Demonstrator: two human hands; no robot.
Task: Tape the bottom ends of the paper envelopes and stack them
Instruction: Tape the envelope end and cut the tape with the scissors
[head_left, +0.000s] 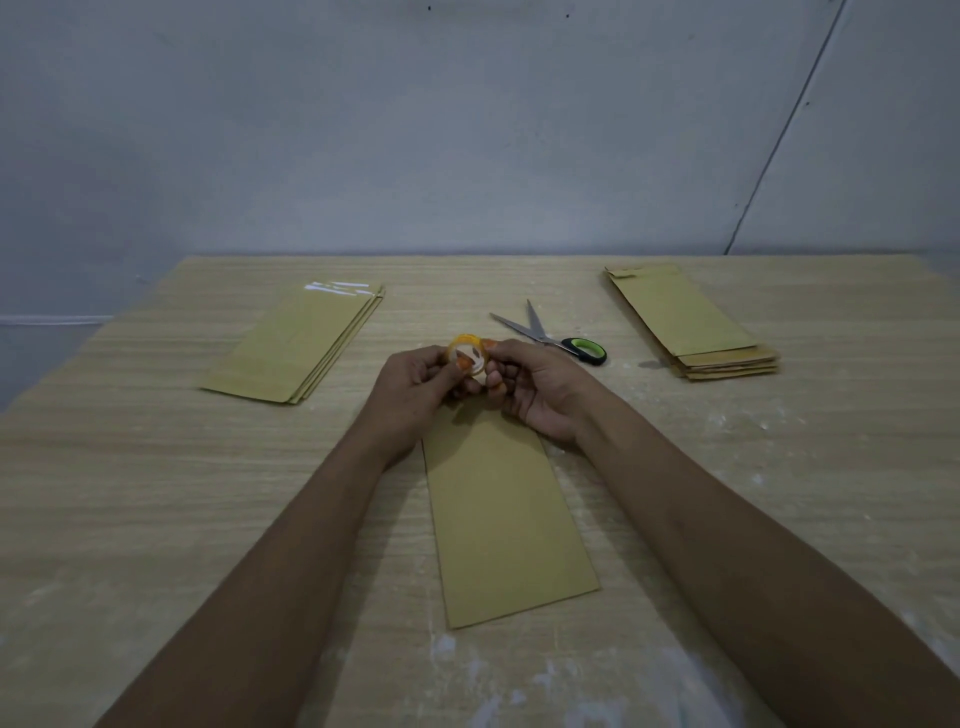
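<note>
A single brown paper envelope lies lengthwise on the table in front of me; its far end is hidden under my hands. Above that end, both hands hold a small roll of clear tape with a yellow core. My left hand grips the roll from the left, and my right hand pinches it from the right. A stack of envelopes with shiny tape across the far end lies at the left. Another stack of envelopes lies at the right.
Scissors with black and green handles lie open on the wooden table just beyond my right hand. White dusty smears mark the table's right side and near edge. A grey wall rises behind the table's far edge.
</note>
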